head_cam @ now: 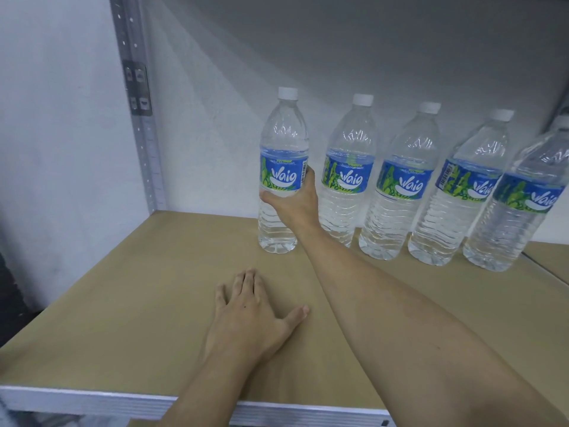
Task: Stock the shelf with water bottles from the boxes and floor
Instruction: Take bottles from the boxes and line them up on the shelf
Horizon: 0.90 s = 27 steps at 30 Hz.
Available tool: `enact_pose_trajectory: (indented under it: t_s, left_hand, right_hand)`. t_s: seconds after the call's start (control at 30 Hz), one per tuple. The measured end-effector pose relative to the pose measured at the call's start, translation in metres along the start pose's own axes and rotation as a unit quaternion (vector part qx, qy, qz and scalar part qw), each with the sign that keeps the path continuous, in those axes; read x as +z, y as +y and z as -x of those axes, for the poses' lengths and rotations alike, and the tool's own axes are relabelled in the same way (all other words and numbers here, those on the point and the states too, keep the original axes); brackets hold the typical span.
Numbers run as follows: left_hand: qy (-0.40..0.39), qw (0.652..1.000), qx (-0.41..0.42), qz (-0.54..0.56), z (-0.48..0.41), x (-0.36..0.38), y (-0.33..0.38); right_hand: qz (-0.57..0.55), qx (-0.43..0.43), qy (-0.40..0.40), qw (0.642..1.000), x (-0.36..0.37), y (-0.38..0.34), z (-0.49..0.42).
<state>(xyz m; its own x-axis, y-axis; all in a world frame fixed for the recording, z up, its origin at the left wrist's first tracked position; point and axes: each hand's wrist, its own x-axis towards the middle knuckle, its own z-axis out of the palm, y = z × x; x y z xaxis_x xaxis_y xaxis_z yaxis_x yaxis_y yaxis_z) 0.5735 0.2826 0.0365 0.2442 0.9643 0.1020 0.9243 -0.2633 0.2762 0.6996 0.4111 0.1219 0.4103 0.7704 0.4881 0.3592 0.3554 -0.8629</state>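
Several clear water bottles with blue labels and white caps stand upright in a row at the back of the tan shelf board [129, 303]. My right hand [295, 198] grips the leftmost bottle [281, 149] around its middle, just below the label; its base rests on the shelf. A small gap separates it from the bottle to its right [348, 167], and further bottles [400, 180] stand close together toward the right edge. My left hand [252, 306] lies flat on the shelf board in front, fingers straight, holding nothing.
A grey perforated metal upright [138, 97] runs up the left rear corner against the white wall. The shelf's metal front edge [92, 402] crosses the bottom of the view. A seam in the board shows at the far right [548, 272].
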Motion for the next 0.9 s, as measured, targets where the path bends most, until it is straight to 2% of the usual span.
enact_pose_trajectory:
  t_s: [0.4,0.6,0.9]
  left_hand:
    - [0.002,1.000,-0.002,-0.001,-0.001,0.000,0.000]
    - [-0.002,1.000,-0.003,-0.003,0.000,-0.002,0.002]
    - [-0.002,1.000,-0.001,0.003,0.001,-0.004,0.003]
  right_hand:
    - [-0.001,0.000,-0.026,1.000,-0.006,0.007,0.000]
    - [-0.023,0.027,-0.056,0.998,-0.009,0.005,0.004]
    - [0.032,0.071,-0.073,0.994,-0.011,-0.001,0.009]
